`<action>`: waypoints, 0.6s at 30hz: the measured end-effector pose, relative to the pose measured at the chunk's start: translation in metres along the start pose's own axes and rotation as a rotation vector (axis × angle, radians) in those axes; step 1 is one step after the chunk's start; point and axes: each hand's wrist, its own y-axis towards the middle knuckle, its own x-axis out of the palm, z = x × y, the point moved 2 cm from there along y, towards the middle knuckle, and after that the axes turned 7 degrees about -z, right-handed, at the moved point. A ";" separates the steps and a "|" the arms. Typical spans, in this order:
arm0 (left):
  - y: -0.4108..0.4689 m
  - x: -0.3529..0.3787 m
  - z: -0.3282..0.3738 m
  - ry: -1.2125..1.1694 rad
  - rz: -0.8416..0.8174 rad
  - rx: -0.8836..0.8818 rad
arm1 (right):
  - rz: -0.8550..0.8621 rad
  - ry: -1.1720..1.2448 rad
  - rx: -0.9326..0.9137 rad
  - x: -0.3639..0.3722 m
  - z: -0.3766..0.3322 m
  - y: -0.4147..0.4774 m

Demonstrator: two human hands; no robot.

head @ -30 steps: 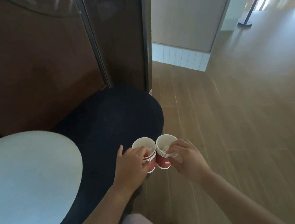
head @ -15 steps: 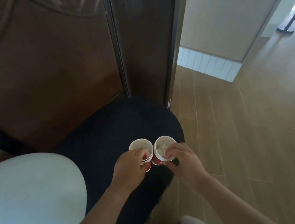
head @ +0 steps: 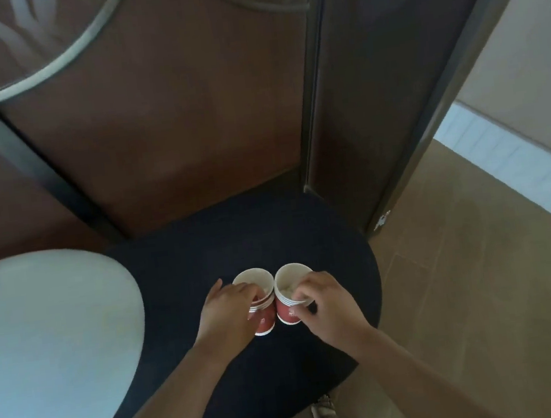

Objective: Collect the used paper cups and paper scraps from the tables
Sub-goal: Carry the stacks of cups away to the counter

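Observation:
Two stacks of red paper cups with white rims hang side by side in front of me, above a dark navy seat point(head: 203, 251). My left hand point(head: 226, 312) grips the left stack of cups point(head: 260, 300) at its rim, fingers curled over the edge. My right hand point(head: 322, 303) grips the right stack of cups point(head: 289, 295) the same way. White paper scraps lie inside the right stack's top cup. The two stacks almost touch.
A round white table point(head: 43, 355) fills the lower left. Brown partition panels with a dark metal frame point(head: 308, 84) stand close ahead. Wood-look floor point(head: 484, 305) stretches to the right, with a white baseboard point(head: 509, 161) along the far wall. My shoe shows at the bottom.
The view has swung left and closer to the partition. Both hands keep holding the cup stacks, which now hang over the dark seat instead of the floor's edge.

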 end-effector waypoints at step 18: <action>0.010 0.062 -0.043 0.189 -0.186 -0.370 | -0.454 -0.176 -0.274 0.076 0.035 0.083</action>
